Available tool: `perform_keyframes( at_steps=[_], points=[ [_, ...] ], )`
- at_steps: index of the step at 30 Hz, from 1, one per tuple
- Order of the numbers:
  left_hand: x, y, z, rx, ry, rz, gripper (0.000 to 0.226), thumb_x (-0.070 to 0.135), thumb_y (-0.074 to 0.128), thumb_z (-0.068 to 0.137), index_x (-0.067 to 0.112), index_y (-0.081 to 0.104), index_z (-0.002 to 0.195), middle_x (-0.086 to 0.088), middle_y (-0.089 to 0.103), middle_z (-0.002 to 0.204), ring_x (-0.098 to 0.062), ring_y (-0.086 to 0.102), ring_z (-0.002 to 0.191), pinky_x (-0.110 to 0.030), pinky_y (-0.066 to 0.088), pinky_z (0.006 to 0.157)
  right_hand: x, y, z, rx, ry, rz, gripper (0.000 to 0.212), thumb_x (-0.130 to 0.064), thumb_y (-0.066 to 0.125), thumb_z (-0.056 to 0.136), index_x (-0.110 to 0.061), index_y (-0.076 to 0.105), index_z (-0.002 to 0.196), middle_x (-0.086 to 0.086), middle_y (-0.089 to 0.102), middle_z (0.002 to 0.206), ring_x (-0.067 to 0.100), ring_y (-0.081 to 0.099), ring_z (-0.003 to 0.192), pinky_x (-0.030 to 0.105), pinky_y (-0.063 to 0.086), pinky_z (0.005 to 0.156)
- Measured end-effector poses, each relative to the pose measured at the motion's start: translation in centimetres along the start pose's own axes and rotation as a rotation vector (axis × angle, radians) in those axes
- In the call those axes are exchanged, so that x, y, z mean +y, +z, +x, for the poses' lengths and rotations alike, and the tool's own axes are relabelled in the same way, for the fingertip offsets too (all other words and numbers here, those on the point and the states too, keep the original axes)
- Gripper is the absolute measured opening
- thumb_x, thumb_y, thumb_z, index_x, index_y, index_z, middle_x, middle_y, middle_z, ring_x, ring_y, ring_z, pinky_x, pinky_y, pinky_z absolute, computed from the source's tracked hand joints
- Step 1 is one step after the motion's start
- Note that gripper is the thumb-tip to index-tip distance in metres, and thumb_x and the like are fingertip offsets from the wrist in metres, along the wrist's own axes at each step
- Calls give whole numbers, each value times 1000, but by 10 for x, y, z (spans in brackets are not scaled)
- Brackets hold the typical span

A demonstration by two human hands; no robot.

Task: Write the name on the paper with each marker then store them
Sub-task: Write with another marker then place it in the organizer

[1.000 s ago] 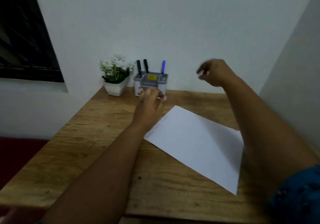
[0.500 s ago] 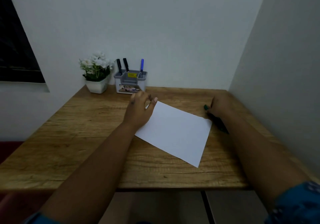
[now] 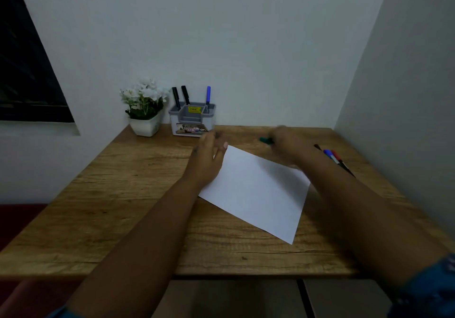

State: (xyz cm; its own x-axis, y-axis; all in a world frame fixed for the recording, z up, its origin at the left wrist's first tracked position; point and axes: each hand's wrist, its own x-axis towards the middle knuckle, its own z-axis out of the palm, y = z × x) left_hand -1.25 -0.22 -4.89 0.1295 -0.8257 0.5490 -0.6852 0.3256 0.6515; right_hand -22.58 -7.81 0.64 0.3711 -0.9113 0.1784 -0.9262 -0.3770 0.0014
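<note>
A white sheet of paper (image 3: 256, 192) lies at an angle on the wooden desk (image 3: 138, 194). My left hand (image 3: 209, 157) rests flat on the paper's far left corner, fingers apart. My right hand (image 3: 288, 142), blurred, hovers above the paper's far edge and grips a green marker (image 3: 266, 140) whose tip pokes out to the left. Loose markers, one blue-capped (image 3: 328, 153) and one red-capped (image 3: 336, 156), lie on the desk at the right. A grey holder (image 3: 192, 120) at the back wall holds two black markers (image 3: 181, 97) and a blue one (image 3: 208, 98).
A white pot of white flowers (image 3: 145, 110) stands left of the holder. Walls close off the desk at the back and the right. A dark window (image 3: 24, 71) is at the left. The desk's front edge runs near my forearms.
My right hand lifted the green marker off the desk at the right and carried it left, over the paper's far edge. The loose markers at the right came into sight. My left hand stayed on the paper.
</note>
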Motion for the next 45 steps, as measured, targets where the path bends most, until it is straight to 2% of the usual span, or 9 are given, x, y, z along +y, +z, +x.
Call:
perform_keyframes(
  at_steps=[3, 6, 12, 16, 19, 25, 28, 34, 45],
  points=[
    [5, -2, 1, -18, 41, -58, 39, 27, 39, 102, 16, 42, 140, -7, 46, 136, -15, 49, 118, -29, 42, 96, -49, -9, -4, -17, -340, 133, 23, -17, 48, 100, -14, 59, 120, 7, 56, 120, 21, 53, 96, 33, 44, 85],
    [1, -10, 1, -71, 123, 18, 26, 25, 36, 103, 12, 59, 102, -6, 60, 97, -19, 56, 90, -31, 44, 76, -75, -8, -6, 41, -523, 201, 21, -19, 46, 102, -14, 61, 117, 4, 63, 117, 21, 57, 104, 32, 44, 91],
    [-14, -28, 6, -108, 115, 192, 37, 30, 35, 103, 7, 59, 86, -6, 58, 80, -22, 53, 76, -33, 34, 63, -79, -19, 5, -54, -474, 193, 36, -46, 41, 101, -35, 58, 131, -2, 65, 122, 18, 57, 107, 28, 40, 84],
    [-19, -33, 8, 114, -189, -66, 49, 44, 37, 101, 10, 57, 71, 4, 48, 57, -6, 42, 53, -28, 29, 52, -69, -24, 26, -256, -325, 324, 52, -21, 37, 104, -40, 24, 151, -1, 68, 96, 12, 60, 97, 26, 37, 85],
    [-29, -39, 15, 280, -426, -216, 48, 44, 50, 96, 4, 66, 74, -6, 63, 64, -11, 54, 55, -26, 44, 52, -52, -19, 36, -184, -261, 818, 38, -11, 45, 101, -38, 48, 128, 1, 70, 81, 6, 56, 60, 24, 48, 65],
    [-41, -50, 27, 437, -692, -720, 18, 9, 54, 88, 9, 55, 70, -6, 62, 61, -13, 54, 46, -20, 41, 40, -49, 16, 54, -441, -16, 1950, 22, -16, 43, 103, -6, 62, 109, 13, 74, 101, 17, 73, 89, 26, 59, 79],
    [-48, -43, 31, 363, -616, -449, 23, 11, 47, 88, 14, 48, 66, -3, 46, 61, -15, 40, 52, -25, 31, 48, -55, 37, 61, -354, -67, 1594, 11, -14, 58, 97, -9, 65, 104, -1, 73, 83, 7, 64, 72, 15, 52, 65],
    [-53, -24, 24, -203, -253, 192, 19, 31, 49, 97, 16, 60, 100, -2, 64, 96, -21, 58, 87, -32, 42, 69, -70, 59, 64, -165, -89, 1322, 23, -30, 73, 87, -13, 70, 72, 6, 61, 68, 10, 48, 59, 18, 39, 56],
    [-51, -27, 26, -334, -210, 178, 17, 17, 67, 87, 24, 75, 99, 4, 70, 112, -13, 61, 105, -29, 49, 93, -72, 75, 64, -57, -141, 1024, 26, -35, 71, 65, -13, 73, 79, 9, 74, 84, 15, 66, 76, 46, 55, 83]
  ],
)
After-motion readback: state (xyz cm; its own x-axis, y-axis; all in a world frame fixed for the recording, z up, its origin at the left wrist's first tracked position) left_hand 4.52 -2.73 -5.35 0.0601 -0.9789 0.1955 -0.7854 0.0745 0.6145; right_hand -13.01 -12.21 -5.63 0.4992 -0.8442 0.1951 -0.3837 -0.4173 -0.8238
